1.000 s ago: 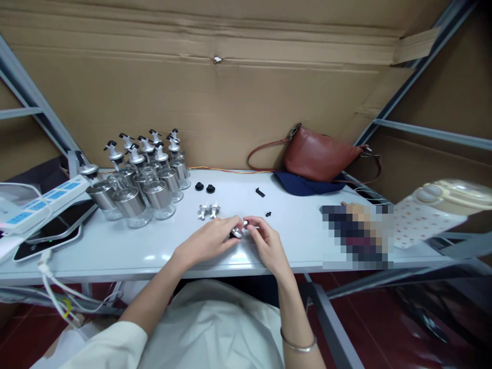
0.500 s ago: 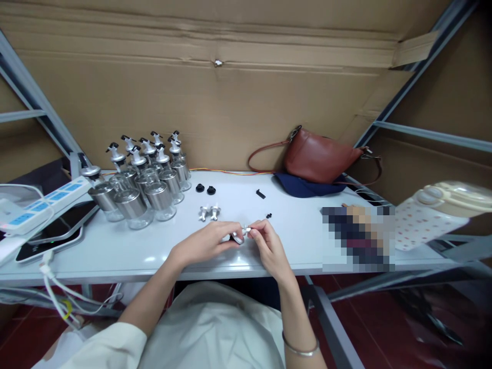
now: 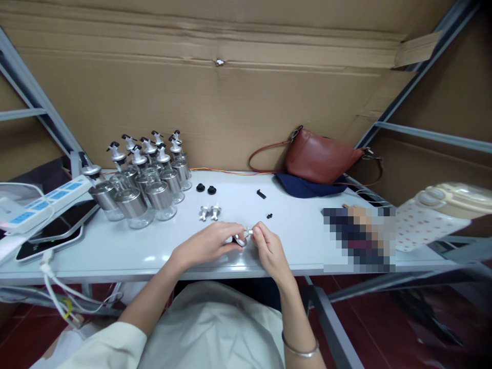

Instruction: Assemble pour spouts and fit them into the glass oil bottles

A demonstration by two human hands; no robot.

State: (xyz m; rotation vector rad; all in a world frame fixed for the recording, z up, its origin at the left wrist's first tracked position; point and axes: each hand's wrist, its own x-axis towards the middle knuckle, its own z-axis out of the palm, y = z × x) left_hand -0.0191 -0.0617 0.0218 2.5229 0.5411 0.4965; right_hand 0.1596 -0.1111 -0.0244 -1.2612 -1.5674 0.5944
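Just above the table's front part, my left hand (image 3: pixel 213 241) is closed round the wide end of a silver pourer spout (image 3: pixel 241 240) with a black part beneath its collar. My right hand (image 3: pixel 271 249) pinches the spout's narrow white or silver tip between thumb and fingers; the fingers hide part of it. Beyond my left hand stand two more silver pourer spouts (image 3: pixel 209 212). Behind those lie two black stoppers (image 3: pixel 206 188). Past my right hand are a black lever-like piece (image 3: pixel 261 194) and some tiny black pieces (image 3: pixel 269 216).
Several glass bottles with steel bands (image 3: pixel 132 206) stand at the left, many topped with pourers. A power strip (image 3: pixel 45 203) and a dark device (image 3: pixel 54 233) lie left of them. A brown handbag (image 3: pixel 321 156) on a navy cloth (image 3: pixel 307 187) and a dotted bottle (image 3: pixel 430 223) occupy the right.
My right fingers have shifted slightly on the spout's tip, and the spout has turned a little in my left hand. The pieces on the table stay put.
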